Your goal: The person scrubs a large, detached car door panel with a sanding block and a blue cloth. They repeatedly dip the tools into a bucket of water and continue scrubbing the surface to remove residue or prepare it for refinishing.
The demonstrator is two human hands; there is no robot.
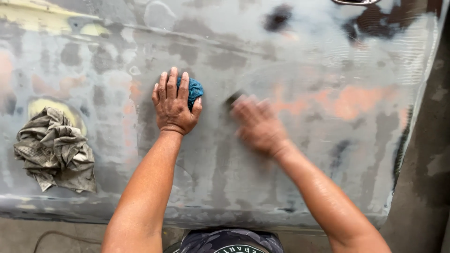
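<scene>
Pressing my left hand (174,104), fingers flat, on soft, squashy blue sponge (195,90) against sanded grey car panel (290,187); blurred right hand (258,125) is gripping a dark block (233,99); grip unclear.

Both forearms were bare to the bottom edge of the picture, with no sleeves, gloves, watch or rings to be seen. The left hand (172,105) showed sharply, fingers and knuckles dusted with pale grey. The right hand (258,125) was blurred, so its fingers could not be made out. The right forearm had a wet sheen. Below, between the arms, was a dark patterned garment (229,241) with pale print across it.
</scene>
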